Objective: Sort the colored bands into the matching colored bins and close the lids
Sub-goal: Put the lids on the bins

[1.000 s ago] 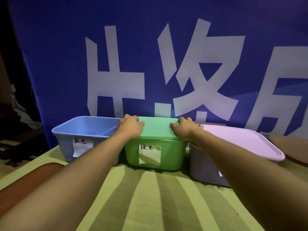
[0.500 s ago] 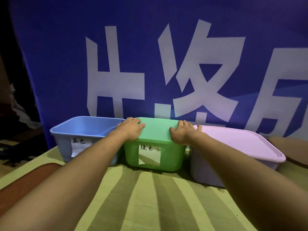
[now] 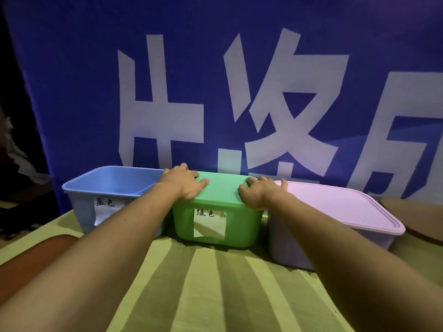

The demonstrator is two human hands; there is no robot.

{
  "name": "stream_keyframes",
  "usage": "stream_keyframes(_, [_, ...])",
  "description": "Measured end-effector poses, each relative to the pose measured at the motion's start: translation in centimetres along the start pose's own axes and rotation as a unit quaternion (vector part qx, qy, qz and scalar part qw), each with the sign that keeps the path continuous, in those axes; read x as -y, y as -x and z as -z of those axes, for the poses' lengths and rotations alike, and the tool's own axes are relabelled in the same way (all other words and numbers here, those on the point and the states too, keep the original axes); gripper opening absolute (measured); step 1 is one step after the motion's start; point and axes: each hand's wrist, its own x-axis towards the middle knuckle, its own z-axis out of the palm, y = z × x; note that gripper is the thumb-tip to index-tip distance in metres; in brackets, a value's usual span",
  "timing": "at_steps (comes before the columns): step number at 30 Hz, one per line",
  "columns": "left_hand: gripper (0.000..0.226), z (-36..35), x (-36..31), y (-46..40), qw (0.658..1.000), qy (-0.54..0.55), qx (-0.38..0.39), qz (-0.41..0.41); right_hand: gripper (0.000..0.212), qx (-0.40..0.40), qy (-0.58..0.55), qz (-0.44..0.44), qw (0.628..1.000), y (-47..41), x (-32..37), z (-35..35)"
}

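Three bins stand in a row against the banner. The green bin (image 3: pixel 215 226) in the middle carries a green lid (image 3: pixel 224 189). My left hand (image 3: pixel 183 185) presses on the lid's left edge and my right hand (image 3: pixel 260 194) presses on its right edge, fingers spread over the top. To the left is the blue bin (image 3: pixel 79 195), without a lid, its inside only partly visible. On the right the purple bin (image 3: pixel 287 240) has its pink lid (image 3: pixel 340 207) on. No bands are in view.
A blue banner (image 3: pixel 215 80) with large white characters hangs right behind the bins. The bins sit on a green-striped cloth (image 3: pixel 203 283). A brown surface (image 3: pixel 412 212) shows at the far right, a reddish patch (image 3: pixel 31 257) at the left.
Both hands have slid slightly along the green lid, pressing its edges down. The bins have stayed in place.
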Motion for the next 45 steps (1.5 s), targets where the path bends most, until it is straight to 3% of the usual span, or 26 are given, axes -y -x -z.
stream_keyframes(3, [0.064,-0.2,-0.1,0.8,0.999,0.029,-0.028,0.01,0.067,-0.008,0.0,-0.003,1.0,0.3,0.0,-0.3])
stream_keyframes(6, [0.058,0.0,-0.4,2.5,0.991,0.06,-0.119,0.02,0.065,-0.04,0.019,0.0,0.999,0.9,0.0,-0.2])
stream_keyframes(11, [0.051,0.7,0.6,6.0,0.963,0.168,-0.211,0.028,0.052,-0.204,0.044,0.048,0.977,3.2,2.0,-0.2])
stream_keyframes(16, [0.046,-0.7,5.8,13.2,0.943,0.195,-0.26,0.069,0.05,-0.198,-0.032,0.11,0.974,7.6,7.8,-1.3])
stream_keyframes(19, [0.043,-2.9,10.6,18.8,0.949,0.181,-0.227,0.121,0.047,-0.171,-0.047,0.167,0.97,10.1,12.7,-2.8])
stream_keyframes(21, [0.045,-4.6,13.6,22.4,0.963,0.146,-0.164,0.153,0.044,-0.138,-0.049,0.199,0.969,11.6,15.9,-3.8])
stream_keyframes(25, [0.067,-7.0,18.3,29.0,0.976,0.086,-0.03,0.2,0.043,-0.076,-0.028,0.26,0.962,14.2,21.6,-6.4])
stream_keyframes(29, [0.07,-8.1,20.3,32.7,0.98,0.08,-0.033,0.179,0.045,-0.027,-0.039,0.282,0.958,16.1,25.4,-8.1])
stream_keyframes(33, [0.052,-7.3,19.6,33.7,0.993,-0.058,-0.029,0.099,0.055,0.01,-0.043,0.299,0.953,16.9,27.2,-8.1])
stream_keyframes(36, [0.043,-6.0,20.3,33.9,0.981,-0.173,-0.093,0.004,0.057,0.022,-0.056,0.31,0.949,16.7,27.0,-7.4])
stream_keyframes(39, [0.031,-3.8,23.0,32.7,0.967,-0.16,-0.196,-0.037,0.058,0.007,-0.101,0.326,0.94,16.3,26.5,-6.2])
stream_keyframes(42, [0.038,-1.2,25.4,30.4,0.935,-0.167,-0.307,-0.068,0.058,-0.023,-0.248,0.3,0.921,15.6,26.4,-4.8])
stream_keyframes(45, [0.043,1.1,26.7,28.6,0.909,-0.183,-0.368,-0.066,0.061,-0.057,-0.388,0.26,0.882,14.2,26.2,-3.3])
